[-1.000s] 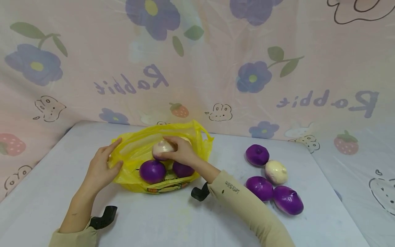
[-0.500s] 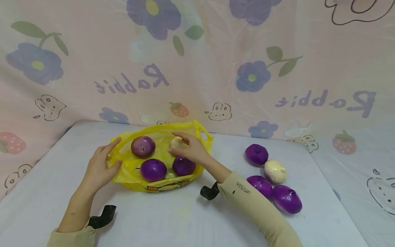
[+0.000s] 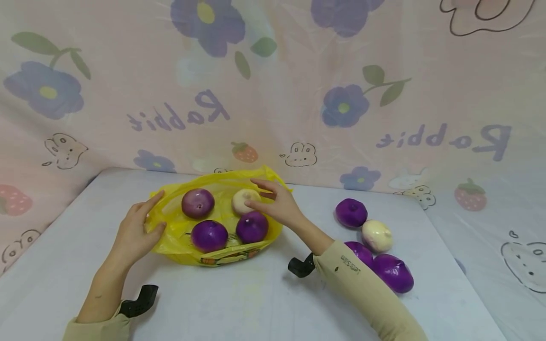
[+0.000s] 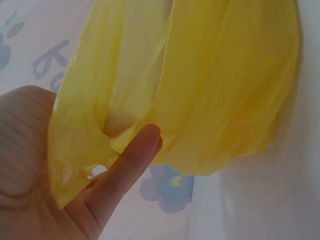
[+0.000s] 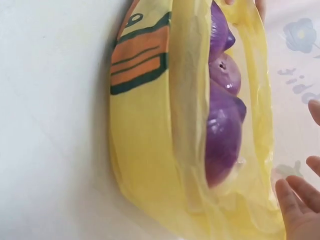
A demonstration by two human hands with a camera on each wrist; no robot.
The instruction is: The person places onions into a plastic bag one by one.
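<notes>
A yellow plastic bag lies with its mouth spread wide. Inside sit two deep-purple onions, a duller purple onion behind them, and a white onion at the back right. At the bag's left side is my left hand, thumb and index finger spread apart against the plastic. The left wrist view shows the thumb overlapping the yellow folds. My right hand hovers over the bag's right rim, fingers extended and holding nothing; its thumb overlaps the white onion. The right wrist view shows those fingers apart beside the bag.
To the right on the white table lie another white onion and three purple onions, one partly behind my right sleeve. A patterned cloth hangs along the back of the table.
My right hand has let go of the duller purple onion, which now sits at the bag's back left, and moved right toward the rim. The left hand has stayed at the bag's side.
</notes>
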